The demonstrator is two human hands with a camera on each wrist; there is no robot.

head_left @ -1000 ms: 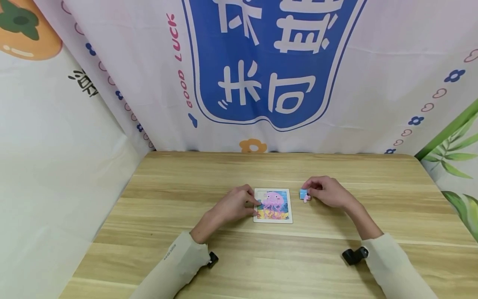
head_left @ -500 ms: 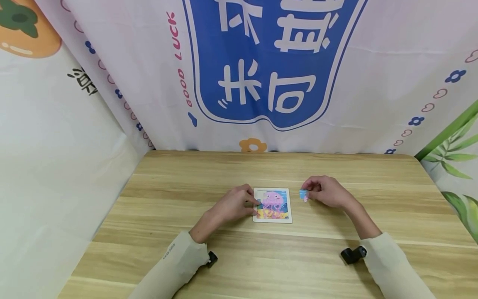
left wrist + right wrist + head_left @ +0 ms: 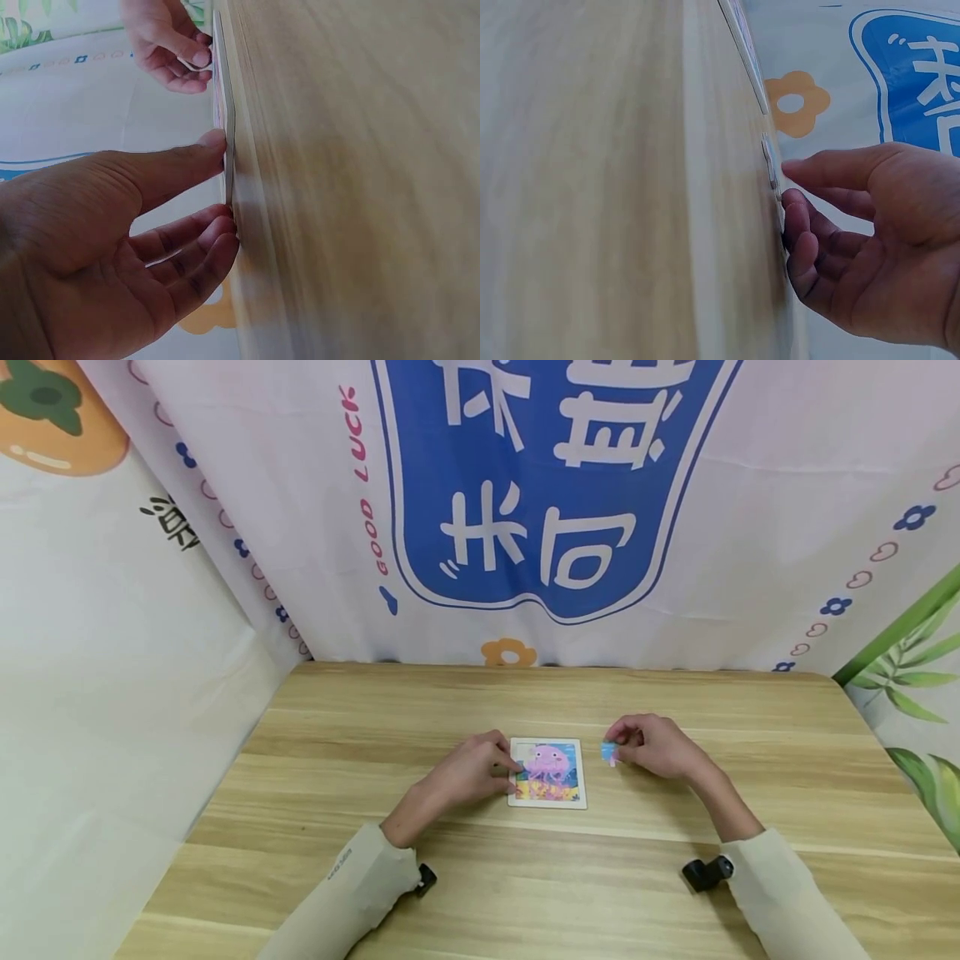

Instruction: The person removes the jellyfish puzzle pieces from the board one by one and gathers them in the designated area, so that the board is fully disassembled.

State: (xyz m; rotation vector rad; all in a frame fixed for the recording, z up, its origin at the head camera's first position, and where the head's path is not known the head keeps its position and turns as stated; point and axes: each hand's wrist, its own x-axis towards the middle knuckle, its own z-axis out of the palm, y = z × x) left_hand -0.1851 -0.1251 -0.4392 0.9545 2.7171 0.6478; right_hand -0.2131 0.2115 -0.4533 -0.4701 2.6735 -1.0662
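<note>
A square jigsaw puzzle (image 3: 549, 805) with a white border and a pink jellyfish picture lies flat on the table. Its top left corner shows a pale, piece-sized gap. At its left edge, my left hand (image 3: 474, 768) holds it between thumb and fingertips; the left wrist view shows the thumb against the board's thin side (image 3: 229, 112). To the right of the board, my right hand (image 3: 654, 745) pinches a small blue and pink puzzle piece (image 3: 608, 750) by its right side, low at the tabletop. The fingers partly cover that piece.
The wooden table (image 3: 480, 877) reaches back to a printed curtain (image 3: 300, 485) with blue and white lettering. Black wrist mounts (image 3: 707, 873) sit at both sleeves. Bare wood surrounds the puzzle.
The puzzle piece has turned slightly at my right fingertips, and less of its pink part shows. My left hand and the board have stayed in place.
</note>
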